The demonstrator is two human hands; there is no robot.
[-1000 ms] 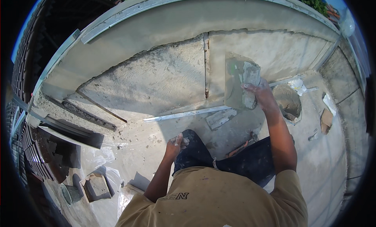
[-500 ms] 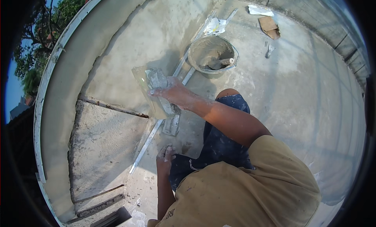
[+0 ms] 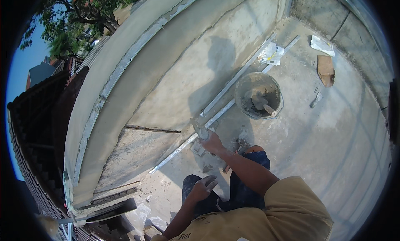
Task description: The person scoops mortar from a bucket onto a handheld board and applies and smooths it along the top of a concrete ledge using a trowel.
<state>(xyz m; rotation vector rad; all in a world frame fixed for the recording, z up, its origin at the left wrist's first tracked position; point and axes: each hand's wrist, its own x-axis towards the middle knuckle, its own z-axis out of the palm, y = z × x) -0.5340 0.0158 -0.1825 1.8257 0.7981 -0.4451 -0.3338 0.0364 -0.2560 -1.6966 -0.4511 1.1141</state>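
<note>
Right hand grips a flat tool low by the wall

The right hand (image 3: pixel 213 143) is closed around the back of a flat tool (image 3: pixel 200 130). The tool shows almost edge-on, so I cannot tell how much of its face touches the wall (image 3: pixel 179 95). It is at the foot of the wall, near a long metal strip (image 3: pixel 171 155) on the floor. The left hand (image 3: pixel 203 188) is by the left knee, its fingers loose and partly bent, and I see nothing in it.

To smooth well here, I think the hand should keep a firm but easy hold. One long edge should tip up a little, so the tool slides and does not dig in. Even, light pushes should leave fewer lines. Low down, it seems wise to watch the strip, since a bump could make a dent. The free hand can help the body stay steady.

To the left and nearer, a rough patch (image 3: pixel 133 151) of wall sits below a dark slot (image 3: pixel 153 129). To the right and farther off, a round bucket (image 3: pixel 243 88) holds grey mix, with a small trowel (image 3: pixel 271 111) in it. Past that lie a crumpled white sheet (image 3: pixel 271 53) and, farther right, a brown piece of card (image 3: pixel 326 69)
</note>
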